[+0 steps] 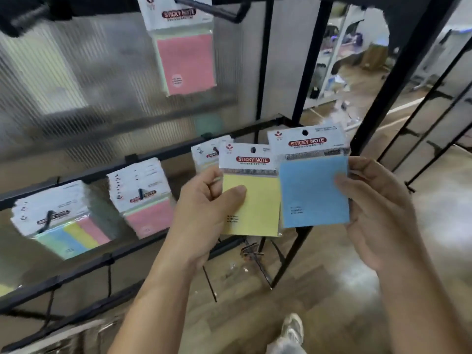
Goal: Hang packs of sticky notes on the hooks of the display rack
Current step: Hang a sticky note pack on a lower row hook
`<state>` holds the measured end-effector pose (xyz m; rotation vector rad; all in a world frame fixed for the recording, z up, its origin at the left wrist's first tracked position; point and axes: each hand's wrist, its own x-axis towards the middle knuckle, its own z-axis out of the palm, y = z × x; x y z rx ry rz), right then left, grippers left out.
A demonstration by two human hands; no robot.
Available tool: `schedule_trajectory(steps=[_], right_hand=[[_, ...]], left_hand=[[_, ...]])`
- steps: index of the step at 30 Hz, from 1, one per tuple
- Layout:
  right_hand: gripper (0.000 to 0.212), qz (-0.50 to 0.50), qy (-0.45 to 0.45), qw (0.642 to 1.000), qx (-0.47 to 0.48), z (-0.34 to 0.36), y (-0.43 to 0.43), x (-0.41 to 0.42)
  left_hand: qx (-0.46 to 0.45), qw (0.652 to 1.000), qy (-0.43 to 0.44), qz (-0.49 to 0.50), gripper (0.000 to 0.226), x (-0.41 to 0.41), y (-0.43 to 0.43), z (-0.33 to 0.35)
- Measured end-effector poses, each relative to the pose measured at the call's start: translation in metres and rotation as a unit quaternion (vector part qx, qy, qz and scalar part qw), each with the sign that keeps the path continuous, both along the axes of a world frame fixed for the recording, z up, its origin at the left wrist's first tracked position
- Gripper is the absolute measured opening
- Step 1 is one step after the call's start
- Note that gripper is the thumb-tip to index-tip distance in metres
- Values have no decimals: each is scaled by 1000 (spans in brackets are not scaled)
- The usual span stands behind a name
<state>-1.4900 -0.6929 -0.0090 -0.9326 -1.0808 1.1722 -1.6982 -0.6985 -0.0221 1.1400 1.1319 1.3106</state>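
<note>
Shop-like stationery display, black metal rack (309, 60) with hooks (212, 9), hanging packs of sticky notes (186, 62), ribbed translucent back panel (76, 72), wood-look floor (332, 290)

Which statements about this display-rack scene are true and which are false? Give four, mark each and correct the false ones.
1. The left grip holds a square yellow plastic-wrapped sticky-note pack. True.
2. The right grip holds a pink pack. False: it holds a square blue plastic-wrapped sticky-note pack.
3. A pink-fronted sticky-note pack hangs on a black metal upper hook. True.
4. Every lower hook is bare. False: the lower black rail carries a pink-fronted stack of packs and a multi-coloured stack of packs.
</note>
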Motion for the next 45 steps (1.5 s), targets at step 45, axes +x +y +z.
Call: schedule_trajectory(steps=[45], right_hand=[[21, -425, 67, 899, -85, -22, 378, 724]], left_hand=[[-36, 954, -16, -299, 25, 776, 552, -10]])
